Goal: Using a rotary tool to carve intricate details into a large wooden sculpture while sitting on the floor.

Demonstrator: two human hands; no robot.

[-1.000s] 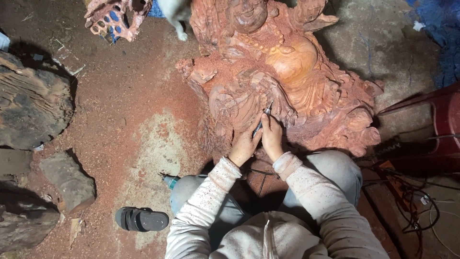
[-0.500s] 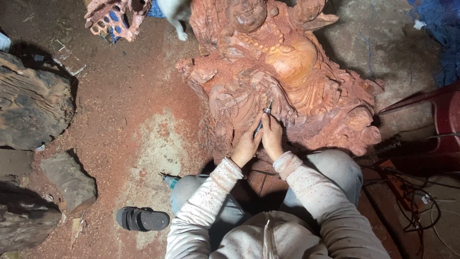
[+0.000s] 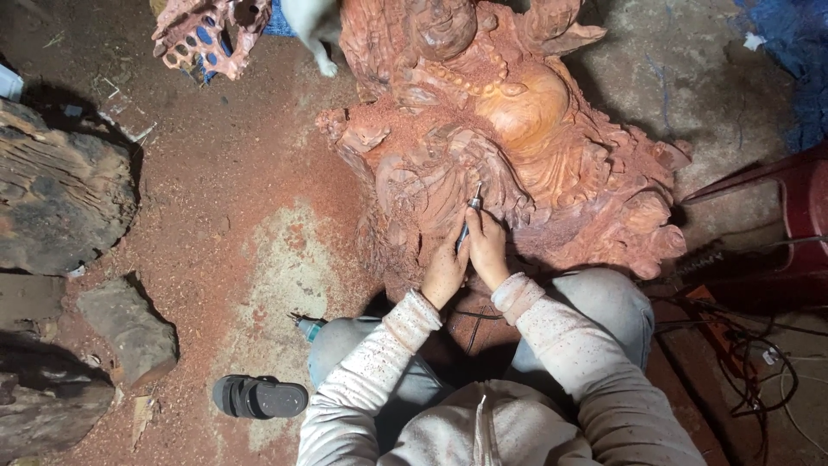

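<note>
Since the earlier frames almost nothing is shifting: both hands are staying pressed together at the carving's lower edge. The left hand (image 3: 444,272) is bracing and the right hand (image 3: 488,250) is closing around a thin carving tool (image 3: 470,216), its tip pointing to 12 o'clock into the reddish wood carving (image 3: 517,129); short, steadied strokes seem wisest. A black sandal (image 3: 259,397) is lying at 8 o'clock, rough logs (image 3: 60,198) at 9, and tangled cables (image 3: 742,345) are crowding in at 4 o'clock.
</note>
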